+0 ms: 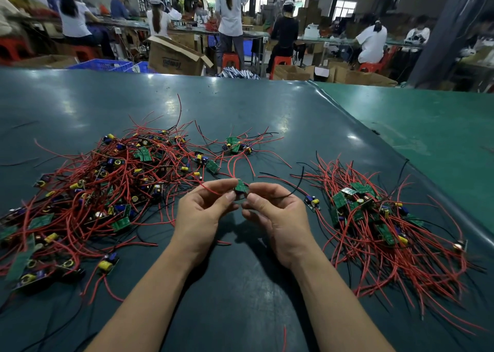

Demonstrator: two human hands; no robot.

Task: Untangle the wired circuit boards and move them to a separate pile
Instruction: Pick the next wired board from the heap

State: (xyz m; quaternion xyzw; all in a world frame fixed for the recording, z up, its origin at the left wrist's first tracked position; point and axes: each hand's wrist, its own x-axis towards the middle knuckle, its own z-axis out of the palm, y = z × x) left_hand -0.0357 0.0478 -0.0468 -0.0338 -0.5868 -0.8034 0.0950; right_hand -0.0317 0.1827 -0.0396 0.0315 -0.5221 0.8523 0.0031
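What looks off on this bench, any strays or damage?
No damage visible. A few boards lie apart from both piles: a small cluster beyond the hands, and one board just short of the right pile. Both hands hold one board.

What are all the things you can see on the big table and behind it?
held circuit board: one, green, between both hands
tangled pile: one, red wires and green boards, left
sorted pile: one, red wires and green boards, right
small cluster: a few boards, centre back
table: one, dark green
cardboard box: one open, brown, behind the table
stools: several, red, background
people: several, at far benches
left hand: pinches the board
right hand: pinches the board
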